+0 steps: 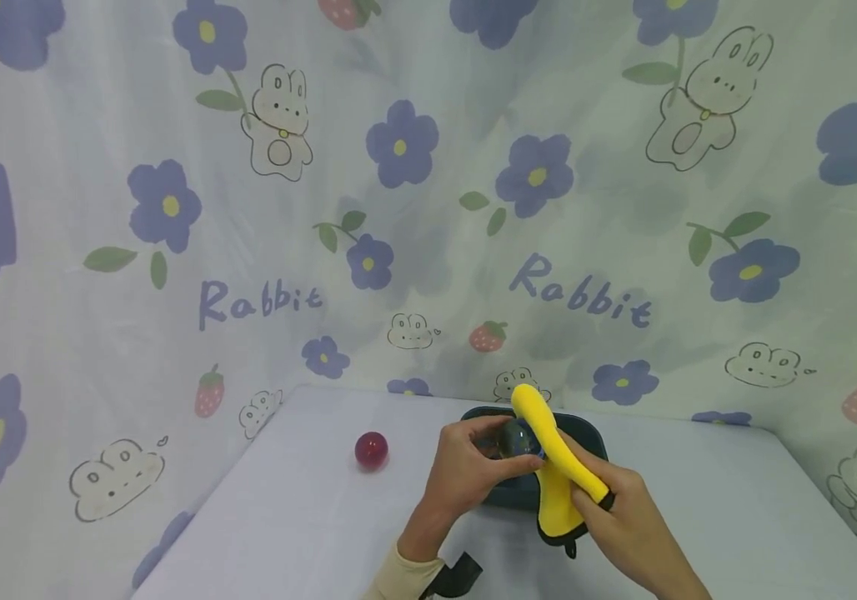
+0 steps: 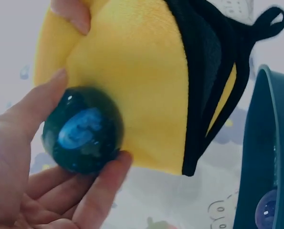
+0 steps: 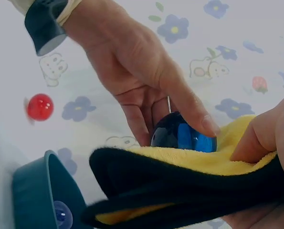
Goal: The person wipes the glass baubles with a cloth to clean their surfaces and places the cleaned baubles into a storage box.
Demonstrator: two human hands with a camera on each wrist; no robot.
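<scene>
My left hand (image 1: 458, 471) grips a glassy dark blue ball (image 2: 82, 131) between thumb and fingers. A yellow cloth (image 1: 559, 500) with black edging and a small black loop is folded in my right hand (image 1: 619, 510), which pinches it with thumb and fingers. In the left wrist view, the yellow cloth (image 2: 146, 90) lies against the ball's side. The right wrist view shows the ball (image 3: 177, 133) partly behind the cloth's black edge (image 3: 146, 167). Both hands are above a dark teal basin (image 1: 514, 497).
A red ball (image 1: 372, 451) rests on the white table (image 1: 308, 508), left of the basin. Inside the basin sits a clear bluish-purple ball (image 3: 62, 215). Behind the table hangs a curtain (image 1: 443, 233) printed with flowers and rabbits. A dark band (image 1: 454, 577) is around the left wrist.
</scene>
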